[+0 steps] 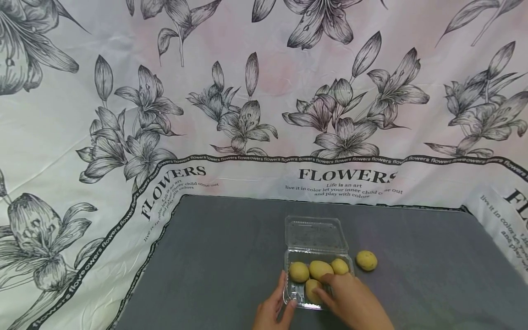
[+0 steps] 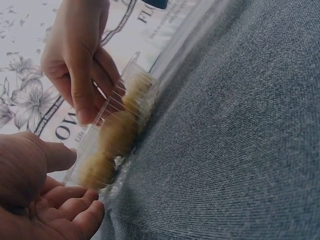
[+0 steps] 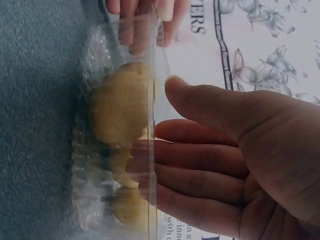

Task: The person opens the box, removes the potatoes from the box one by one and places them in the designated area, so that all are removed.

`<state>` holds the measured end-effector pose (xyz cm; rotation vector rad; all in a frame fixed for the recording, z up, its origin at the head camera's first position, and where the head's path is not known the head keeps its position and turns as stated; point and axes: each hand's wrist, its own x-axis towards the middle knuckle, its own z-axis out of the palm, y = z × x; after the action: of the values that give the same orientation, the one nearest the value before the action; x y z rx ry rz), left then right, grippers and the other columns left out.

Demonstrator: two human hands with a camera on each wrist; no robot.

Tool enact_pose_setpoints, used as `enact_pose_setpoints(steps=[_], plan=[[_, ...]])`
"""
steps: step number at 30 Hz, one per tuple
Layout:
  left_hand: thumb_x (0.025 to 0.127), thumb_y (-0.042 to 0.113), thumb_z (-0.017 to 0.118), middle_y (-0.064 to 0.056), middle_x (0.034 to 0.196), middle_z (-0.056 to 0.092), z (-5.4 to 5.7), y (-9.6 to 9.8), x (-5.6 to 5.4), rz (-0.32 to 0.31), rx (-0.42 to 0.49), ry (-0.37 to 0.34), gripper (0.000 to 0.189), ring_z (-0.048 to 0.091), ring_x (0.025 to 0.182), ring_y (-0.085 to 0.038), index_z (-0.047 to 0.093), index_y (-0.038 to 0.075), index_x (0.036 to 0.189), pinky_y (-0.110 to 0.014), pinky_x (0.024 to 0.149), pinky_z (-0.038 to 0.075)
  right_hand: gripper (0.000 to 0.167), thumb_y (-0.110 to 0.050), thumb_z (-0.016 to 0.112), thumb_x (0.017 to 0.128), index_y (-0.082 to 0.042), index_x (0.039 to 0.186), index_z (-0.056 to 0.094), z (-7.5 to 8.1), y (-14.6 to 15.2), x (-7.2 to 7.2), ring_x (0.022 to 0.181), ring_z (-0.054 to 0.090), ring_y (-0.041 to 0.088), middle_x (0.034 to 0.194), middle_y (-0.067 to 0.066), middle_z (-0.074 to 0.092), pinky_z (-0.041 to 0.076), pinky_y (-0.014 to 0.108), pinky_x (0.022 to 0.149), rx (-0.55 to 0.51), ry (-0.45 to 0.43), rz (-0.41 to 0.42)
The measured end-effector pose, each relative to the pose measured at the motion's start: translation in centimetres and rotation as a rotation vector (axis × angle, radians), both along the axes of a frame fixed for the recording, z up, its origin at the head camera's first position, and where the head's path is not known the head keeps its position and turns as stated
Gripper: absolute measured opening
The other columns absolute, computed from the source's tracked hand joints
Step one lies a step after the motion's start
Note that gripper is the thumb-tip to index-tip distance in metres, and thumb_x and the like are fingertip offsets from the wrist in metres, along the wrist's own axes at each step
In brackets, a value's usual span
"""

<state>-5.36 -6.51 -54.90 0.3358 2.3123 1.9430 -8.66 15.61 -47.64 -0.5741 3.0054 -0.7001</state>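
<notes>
A clear plastic clamshell box [image 1: 290, 300] stands on the grey table with its lid [image 1: 315, 233] folded back. Inside, a row of yellow potatoes [image 1: 299, 272] runs along the back, and another potato [image 1: 313, 292] lies in front of them. My left hand [image 1: 274, 305] holds the box at its front left corner, thumb at the front and fingers along the side. Over the open box, my right hand [image 3: 210, 150] reaches in with fairly straight fingers beside the front potato, thumb held apart from them. A loose potato [image 1: 366, 260] lies to the right of the box.
The grey table [image 1: 214, 256] spreads out around the box. Behind it and along the sides hangs a white cloth [image 1: 247, 178] printed with lilies and the word FLOWERS.
</notes>
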Motion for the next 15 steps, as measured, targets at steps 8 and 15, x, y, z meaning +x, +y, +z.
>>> enact_pose_setpoints(steps=[8,15], plan=[[0.107,0.025,0.065,-0.03,0.161,0.039,0.44,0.0,-0.04,-0.008,-0.02,-0.039,0.071,0.046,0.143,-0.039,0.032,-0.009,0.161,-0.04,0.113,0.047,0.024,-0.03,0.083,0.093,-0.024,0.079,0.065,-0.26,-0.44,0.16,0.056,0.042,0.0,0.065,-0.019,0.051,0.039,0.025,0.05,-0.063,-0.071,0.012],[0.106,0.022,0.066,-0.031,0.159,0.04,0.25,0.12,0.03,0.006,-0.003,-0.008,0.07,0.049,0.14,-0.039,0.033,-0.009,0.16,-0.034,0.112,0.048,0.027,-0.026,0.082,0.093,-0.027,0.076,0.061,-0.49,-0.87,-0.05,0.054,0.039,0.0,0.061,-0.019,0.044,0.036,0.023,0.049,-0.087,-0.073,0.021]])
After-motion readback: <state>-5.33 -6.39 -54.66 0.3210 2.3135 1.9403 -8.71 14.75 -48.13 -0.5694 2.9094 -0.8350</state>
